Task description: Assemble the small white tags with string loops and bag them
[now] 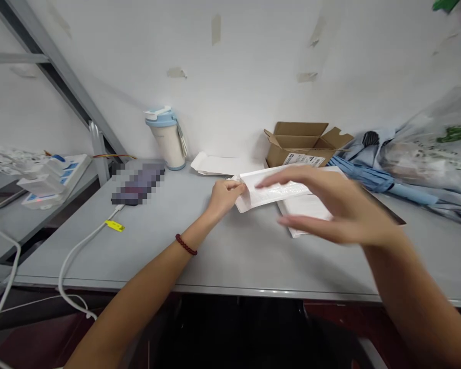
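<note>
My left hand (226, 197) pinches the left end of a white padded envelope (276, 192), holding it above the table. A beaded bracelet circles that wrist. My right hand (326, 205), blurred by motion, hovers in front of the envelope's right part with thumb and fingers apart and nothing between them. Below and behind it, more white envelopes (297, 209) lie on the table, partly hidden by my right hand. Another flat white envelope (226, 165) rests near the wall.
An open cardboard box (297, 141) stands at the back, with a folded blue umbrella (369, 174) and a clear plastic bag (430, 154) to its right. A tumbler (168, 138), a pixelated phone (142, 184) on a white cable (77, 246) and a power strip (71, 171) are leftward.
</note>
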`<state>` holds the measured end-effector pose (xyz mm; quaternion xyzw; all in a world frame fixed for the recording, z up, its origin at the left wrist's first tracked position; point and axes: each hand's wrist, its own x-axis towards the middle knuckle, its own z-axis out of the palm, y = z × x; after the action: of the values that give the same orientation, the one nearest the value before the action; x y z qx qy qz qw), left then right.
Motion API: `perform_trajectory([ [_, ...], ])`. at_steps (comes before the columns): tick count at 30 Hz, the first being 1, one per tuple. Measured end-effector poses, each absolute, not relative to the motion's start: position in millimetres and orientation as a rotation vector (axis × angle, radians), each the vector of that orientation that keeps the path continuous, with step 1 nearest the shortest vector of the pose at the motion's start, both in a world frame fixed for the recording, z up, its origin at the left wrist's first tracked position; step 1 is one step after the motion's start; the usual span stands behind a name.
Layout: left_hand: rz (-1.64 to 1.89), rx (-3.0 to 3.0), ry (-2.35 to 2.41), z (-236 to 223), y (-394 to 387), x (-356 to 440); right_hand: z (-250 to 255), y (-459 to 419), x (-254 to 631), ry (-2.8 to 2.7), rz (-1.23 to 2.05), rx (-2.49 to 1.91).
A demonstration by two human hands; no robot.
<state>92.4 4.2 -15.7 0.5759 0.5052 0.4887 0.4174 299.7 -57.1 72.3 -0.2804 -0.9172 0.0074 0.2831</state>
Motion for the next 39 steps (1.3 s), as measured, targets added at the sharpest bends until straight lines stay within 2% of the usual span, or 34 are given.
perform_trajectory([
  [4, 1.217, 1.48, 1.212, -17, 7, 90, 37, -13, 290, -2.632, -0.158, -1.029],
  [9, 1.099, 1.598, 1.178, -14, 6, 90, -9, 6, 292, -2.587, -0.201, -1.266],
  [15, 0.889, 1.741, 1.059, -6, -2, 93, -5, -2, 294, -2.462, -0.198, -1.224],
  [25, 1.024, 1.623, 1.259, 1, -16, 105, -19, -3, 289, -2.38, -0.358, -0.992],
  [34, 1.071, 1.893, 1.607, -1, -20, 107, -27, -9, 277, -2.432, -0.494, -1.042],
  [39, 1.102, 1.839, 1.559, 1, -21, 107, -23, -14, 273, -2.46, -0.485, -1.148],
])
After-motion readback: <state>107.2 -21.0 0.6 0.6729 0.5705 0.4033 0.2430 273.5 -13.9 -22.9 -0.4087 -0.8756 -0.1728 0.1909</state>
